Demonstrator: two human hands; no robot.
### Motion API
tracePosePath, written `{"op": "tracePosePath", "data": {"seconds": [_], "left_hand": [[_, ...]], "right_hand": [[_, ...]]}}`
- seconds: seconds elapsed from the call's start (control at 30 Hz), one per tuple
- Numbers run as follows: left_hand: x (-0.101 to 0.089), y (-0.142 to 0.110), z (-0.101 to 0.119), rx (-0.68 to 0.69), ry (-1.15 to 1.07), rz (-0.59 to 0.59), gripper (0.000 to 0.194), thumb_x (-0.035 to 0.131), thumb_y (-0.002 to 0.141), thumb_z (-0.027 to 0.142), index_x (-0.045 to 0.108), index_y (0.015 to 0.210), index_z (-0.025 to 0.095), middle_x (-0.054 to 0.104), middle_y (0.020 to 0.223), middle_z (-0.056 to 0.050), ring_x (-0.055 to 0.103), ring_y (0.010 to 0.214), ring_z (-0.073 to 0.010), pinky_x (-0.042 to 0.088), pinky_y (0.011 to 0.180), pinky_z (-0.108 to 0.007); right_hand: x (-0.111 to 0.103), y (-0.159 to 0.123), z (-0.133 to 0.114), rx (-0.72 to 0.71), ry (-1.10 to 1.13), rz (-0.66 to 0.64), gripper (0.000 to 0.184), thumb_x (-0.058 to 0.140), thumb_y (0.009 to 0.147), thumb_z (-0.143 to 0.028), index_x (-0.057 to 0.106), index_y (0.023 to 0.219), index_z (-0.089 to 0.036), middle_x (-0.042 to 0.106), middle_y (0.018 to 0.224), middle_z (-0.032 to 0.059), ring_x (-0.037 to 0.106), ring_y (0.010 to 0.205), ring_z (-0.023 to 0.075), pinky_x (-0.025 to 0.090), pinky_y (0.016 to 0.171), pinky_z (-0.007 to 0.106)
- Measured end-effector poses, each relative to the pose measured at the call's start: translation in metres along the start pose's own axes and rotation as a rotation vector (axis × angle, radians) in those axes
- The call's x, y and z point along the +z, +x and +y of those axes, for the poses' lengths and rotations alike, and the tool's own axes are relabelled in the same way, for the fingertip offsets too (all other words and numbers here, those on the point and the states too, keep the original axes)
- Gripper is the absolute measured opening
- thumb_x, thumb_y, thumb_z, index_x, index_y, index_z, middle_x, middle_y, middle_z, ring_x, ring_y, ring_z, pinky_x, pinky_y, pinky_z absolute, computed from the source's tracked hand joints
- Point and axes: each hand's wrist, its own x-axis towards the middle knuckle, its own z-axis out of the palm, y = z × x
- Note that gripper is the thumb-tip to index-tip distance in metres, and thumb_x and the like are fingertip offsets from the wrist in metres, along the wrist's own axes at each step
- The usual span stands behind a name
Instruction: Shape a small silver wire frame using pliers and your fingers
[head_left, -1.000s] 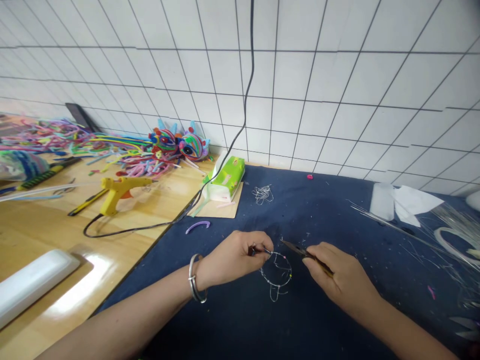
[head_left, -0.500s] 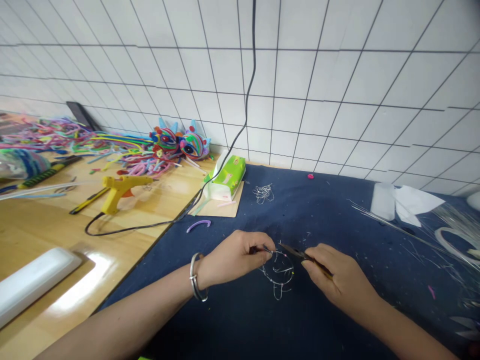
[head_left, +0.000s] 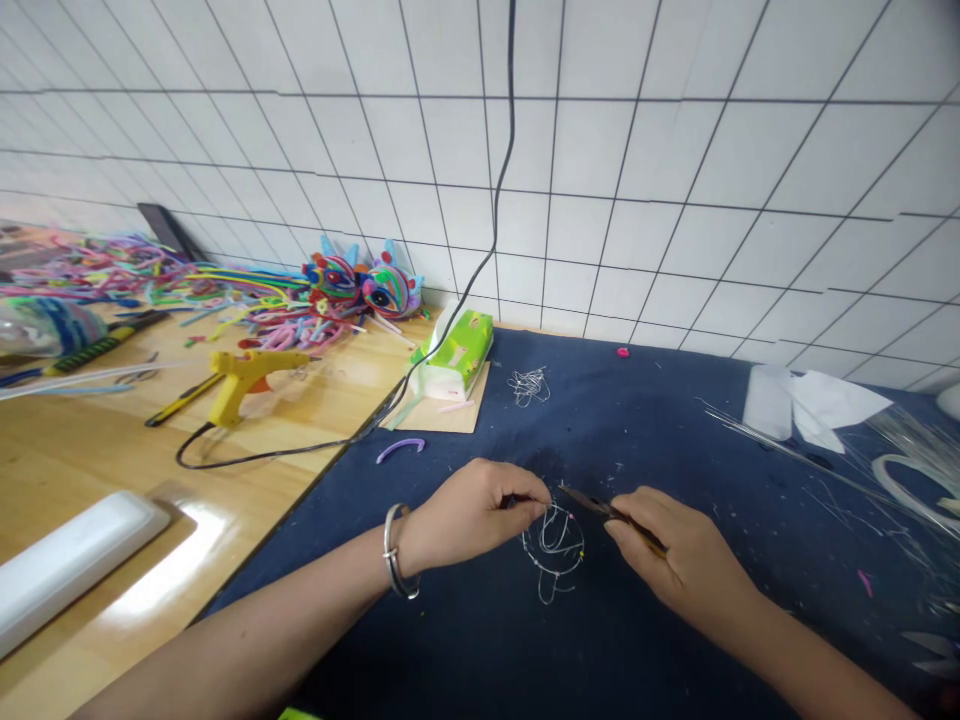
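Observation:
My left hand (head_left: pixel 480 510) pinches the upper left part of a thin wire ring (head_left: pixel 553 572), which hangs over the dark blue cloth. Small coloured bits sit along the ring, and wire loops stick out inside it and below it. My right hand (head_left: pixel 679 560) is closed around the handles of a pair of pliers (head_left: pixel 600 503). The tips of the pliers point left, close to the top of the ring; whether the jaws touch the wire I cannot tell.
A small heap of wire pieces (head_left: pixel 529 386) lies on the cloth (head_left: pixel 637 430). Left are a tissue pack (head_left: pixel 469 350), a yellow glue gun (head_left: pixel 247 378) with a black cord, a utility knife (head_left: pixel 184 400) and pipe cleaners (head_left: pixel 112 265). Long wires (head_left: pixel 780 440) and white sheets (head_left: pixel 832 400) are at right.
The wire ring has turned slightly in my left fingers, its lower loop swinging a little left and down. Both hands stay nearly in place; the view has shifted slightly.

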Motion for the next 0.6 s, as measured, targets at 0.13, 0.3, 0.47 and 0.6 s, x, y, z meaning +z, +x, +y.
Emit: {"op": "tracePosePath", "data": {"seconds": [0.13, 0.3, 0.47, 0.6], "left_hand": [[0.0007, -0.0002, 0.0010, 0.019, 0.057, 0.021, 0.020, 0.046, 0.080, 0.012, 0.064, 0.085, 0.018, 0.063, 0.075, 0.001, 0.055, 0.065, -0.0088, 0.042, 0.063, -0.021], [0.0021, -0.0013, 0.0035, 0.006, 0.115, 0.047, 0.014, 0.049, 0.076, 0.011, 0.061, 0.075, 0.016, 0.060, 0.068, 0.002, 0.051, 0.058, -0.0076, 0.038, 0.056, -0.019], [0.0014, -0.0015, 0.0050, 0.026, 0.116, 0.063, 0.011, 0.048, 0.074, 0.010, 0.058, 0.071, 0.015, 0.056, 0.067, 0.003, 0.049, 0.058, -0.0070, 0.037, 0.055, -0.019], [0.0010, -0.0009, 0.0054, 0.051, 0.137, 0.057, 0.011, 0.048, 0.075, 0.010, 0.055, 0.068, 0.015, 0.053, 0.065, 0.003, 0.047, 0.057, -0.0066, 0.035, 0.055, -0.019]], "right_hand": [[0.0006, -0.0003, -0.0006, -0.005, 0.008, 0.008, 0.023, 0.038, 0.089, -0.035, 0.056, 0.090, -0.021, 0.052, 0.070, 0.0001, 0.049, 0.063, 0.0119, 0.038, 0.059, 0.025], [0.0019, -0.0007, -0.0006, -0.020, 0.010, 0.017, 0.022, 0.039, 0.088, -0.035, 0.057, 0.091, -0.021, 0.052, 0.071, 0.0003, 0.049, 0.062, 0.0117, 0.039, 0.059, 0.025], [0.0022, -0.0009, -0.0001, -0.012, -0.008, 0.023, 0.022, 0.039, 0.088, -0.035, 0.057, 0.091, -0.021, 0.053, 0.071, 0.0005, 0.050, 0.062, 0.0122, 0.039, 0.059, 0.025], [0.0019, -0.0008, 0.0000, -0.020, -0.006, 0.025, 0.022, 0.039, 0.088, -0.035, 0.056, 0.090, -0.021, 0.052, 0.071, 0.0006, 0.049, 0.063, 0.0122, 0.039, 0.058, 0.025]]}}
